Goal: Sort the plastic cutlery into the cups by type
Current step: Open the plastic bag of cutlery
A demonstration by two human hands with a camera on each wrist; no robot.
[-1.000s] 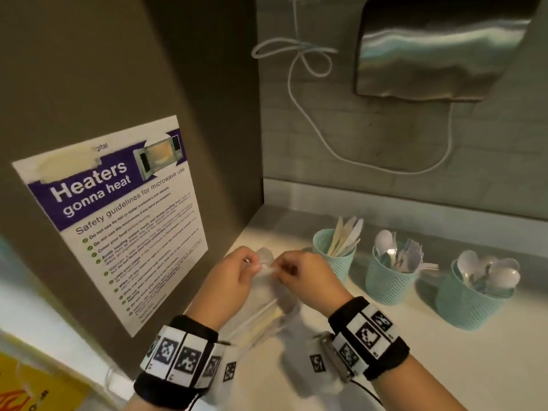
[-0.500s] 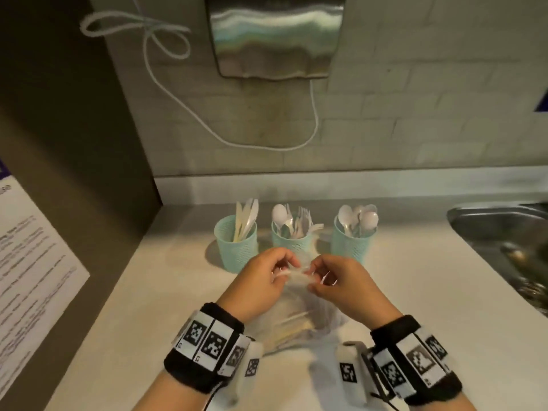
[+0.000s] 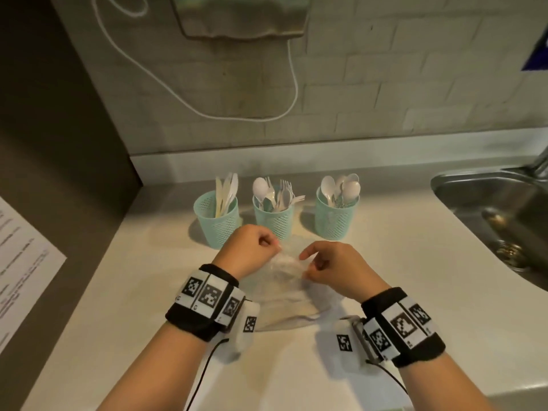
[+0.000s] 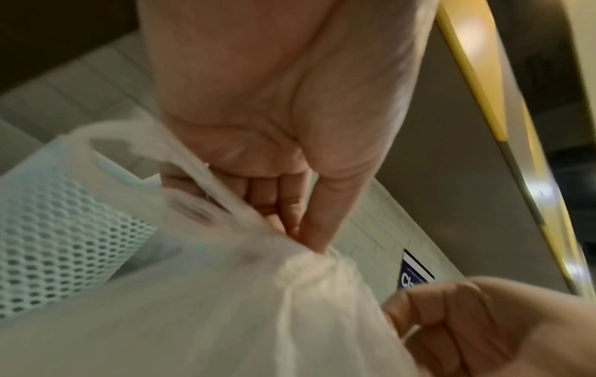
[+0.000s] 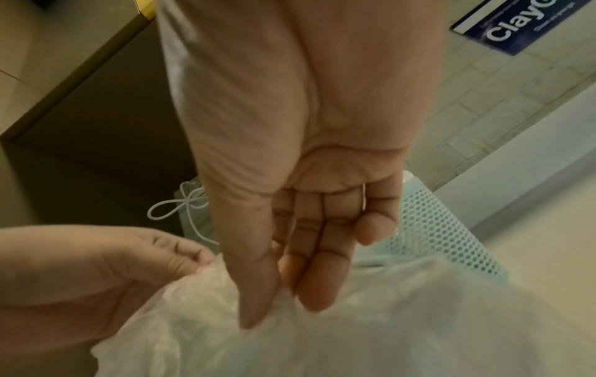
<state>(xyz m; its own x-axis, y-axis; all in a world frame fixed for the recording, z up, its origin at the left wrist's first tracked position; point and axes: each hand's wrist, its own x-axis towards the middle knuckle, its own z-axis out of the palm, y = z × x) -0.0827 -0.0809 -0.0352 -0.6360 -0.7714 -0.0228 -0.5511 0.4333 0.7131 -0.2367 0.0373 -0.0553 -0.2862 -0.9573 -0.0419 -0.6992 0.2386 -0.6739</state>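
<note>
- your left hand [image 3: 247, 250] has its grip narrow, thumb and curled fingers pinching the gathered top of a clear plastic bag [image 3: 284, 295].
- your right hand [image 3: 332, 269] pinches the same bunched top from the other side, thumb against fingertips, the rest of its fingers loosely bent.
- the bag lies on the pale tabletop [image 3: 400, 253] between your wrists, just in front of the cups; pale sticks of cutlery show dimly through the film, and you cannot tell their types.
- three teal mesh cups stand in a row near the back wall, apart from each other.
- the left cup [image 3: 216, 221] holds knives, leaning to the right.
- the middle cup [image 3: 274, 219] holds forks mixed with at least one spoon.
- the right cup [image 3: 336, 216] holds spoons, bowls up.
- in the left wrist view the bag's film [image 4: 193, 306] drapes across one mesh cup [image 4: 58, 242].
- a steel sink [image 3: 504, 215] sits at the right end of the tabletop, and a white cord [image 3: 207, 114] loops down the tiled wall.
</note>
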